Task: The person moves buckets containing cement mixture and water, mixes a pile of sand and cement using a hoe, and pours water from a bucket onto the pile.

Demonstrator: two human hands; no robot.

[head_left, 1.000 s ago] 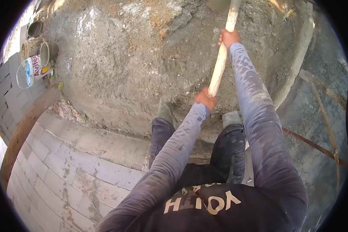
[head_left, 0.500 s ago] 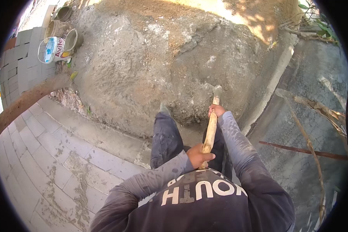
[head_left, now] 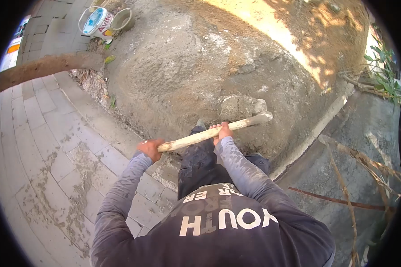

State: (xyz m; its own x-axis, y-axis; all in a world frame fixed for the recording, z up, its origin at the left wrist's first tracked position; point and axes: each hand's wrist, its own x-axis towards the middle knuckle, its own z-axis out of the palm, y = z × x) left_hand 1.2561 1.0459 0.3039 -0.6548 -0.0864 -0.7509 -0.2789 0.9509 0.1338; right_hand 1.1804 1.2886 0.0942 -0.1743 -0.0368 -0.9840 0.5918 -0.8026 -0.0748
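A hoe with a pale wooden handle [head_left: 191, 141] lies slantwise across the front of my body, its far end raised to the right. My left hand [head_left: 150, 149] is wrapped round the handle's near end, out over the paving. Farther up, my right hand [head_left: 223, 132] grips the handle, fingers closed round it. The hoe's blade [head_left: 241, 107], coated in grey, is turned to the left of the handle's end, over the wet grey mix [head_left: 165, 75]. Whether the blade touches the mix, I cannot tell.
A tree trunk [head_left: 44, 70] crosses at the left above grey paving blocks [head_left: 49, 151]. A white bucket [head_left: 99, 22] and a grey-smeared bucket [head_left: 122, 20] stand at the upper left. A concrete curb [head_left: 318, 133], dry branches [head_left: 343, 178] and a rusty bar [head_left: 338, 200] are at the right.
The hoe has swung from pointing forward to lying crosswise, and its blade now shows. My left hand has moved out left and forward; my right hand has shifted left. The view has turned slightly.
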